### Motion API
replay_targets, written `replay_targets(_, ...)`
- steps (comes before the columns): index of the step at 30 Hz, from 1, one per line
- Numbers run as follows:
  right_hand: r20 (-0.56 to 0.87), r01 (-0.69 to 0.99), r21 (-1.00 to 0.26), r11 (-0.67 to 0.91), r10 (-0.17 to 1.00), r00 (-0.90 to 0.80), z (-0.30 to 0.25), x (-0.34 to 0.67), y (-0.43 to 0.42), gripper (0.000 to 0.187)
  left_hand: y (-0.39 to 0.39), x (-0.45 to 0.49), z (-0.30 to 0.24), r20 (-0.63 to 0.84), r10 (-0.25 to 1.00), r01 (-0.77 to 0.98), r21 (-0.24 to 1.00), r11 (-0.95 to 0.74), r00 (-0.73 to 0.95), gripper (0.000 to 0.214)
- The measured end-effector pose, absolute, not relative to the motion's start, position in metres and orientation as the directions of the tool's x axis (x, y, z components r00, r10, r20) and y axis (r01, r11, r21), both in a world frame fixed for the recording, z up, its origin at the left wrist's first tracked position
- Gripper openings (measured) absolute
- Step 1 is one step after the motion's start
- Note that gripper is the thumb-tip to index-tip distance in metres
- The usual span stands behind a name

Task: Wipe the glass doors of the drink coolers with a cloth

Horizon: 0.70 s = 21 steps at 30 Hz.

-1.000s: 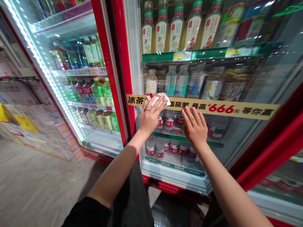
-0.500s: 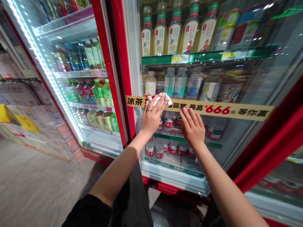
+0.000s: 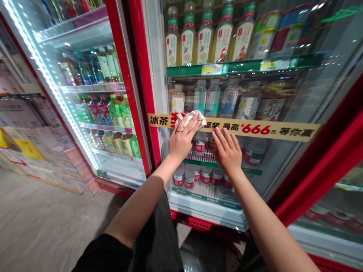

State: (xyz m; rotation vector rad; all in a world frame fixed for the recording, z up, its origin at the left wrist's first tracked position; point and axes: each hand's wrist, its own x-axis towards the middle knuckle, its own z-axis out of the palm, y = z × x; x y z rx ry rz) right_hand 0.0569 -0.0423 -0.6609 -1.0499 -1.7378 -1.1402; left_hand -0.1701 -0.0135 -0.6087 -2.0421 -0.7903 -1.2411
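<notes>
The yellow strip (image 3: 247, 129) reads "冰茶", "最高 ¥666元" and "等你赢".

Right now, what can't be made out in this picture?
In the head view:
Some lettering on the yellow strip: hidden by the left hand and white cloth.
Whether the right hand touches the glass door: its own back hides this.
Shelf price tags: too small and blurred to read.
Upper bottles: some caps cut off by the top edge.

We see a creamy white cloth (image 3: 200, 118) and a tan strip (image 3: 273, 128) with black and red writing. The door frame (image 3: 143, 49) is bright red, and the shelf edge (image 3: 244, 66) is green. We see yellow bottles (image 3: 204, 45) with white labels and green and red necks. Our sleeve (image 3: 104, 253) is black and the floor (image 3: 56, 211) is grey.
</notes>
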Motion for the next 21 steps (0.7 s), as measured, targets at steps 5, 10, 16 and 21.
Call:
replay_targets(5,0.912,0.924,0.287,0.254,0.224,-0.345,-0.662,0.058,-0.04,0.079,-0.017,-0.161,-0.623,0.898,0.173,0.749,-0.217,-0.626,0.404,0.073)
replay_targets(10,0.914,0.92,0.278,0.276,0.219,-0.342,-0.664,0.06,-0.041,0.08,-0.018,-0.158,-0.604,0.862,0.172,0.724,-0.275,-0.633,0.477,0.071)
replay_targets(16,0.86,0.887,0.388,0.252,0.248,-0.446,-0.662,0.082,-0.059,0.083,-0.02,-0.161,-0.608,0.903,0.183,0.766,-0.206,-0.609,0.389,0.07)
replay_targets(21,0.909,0.929,0.332,0.167,0.207,-0.362,-0.652,0.119,-0.063,0.082,-0.028,-0.145,-0.615,0.867,0.212,0.755,-0.244,-0.608,0.451,0.066)
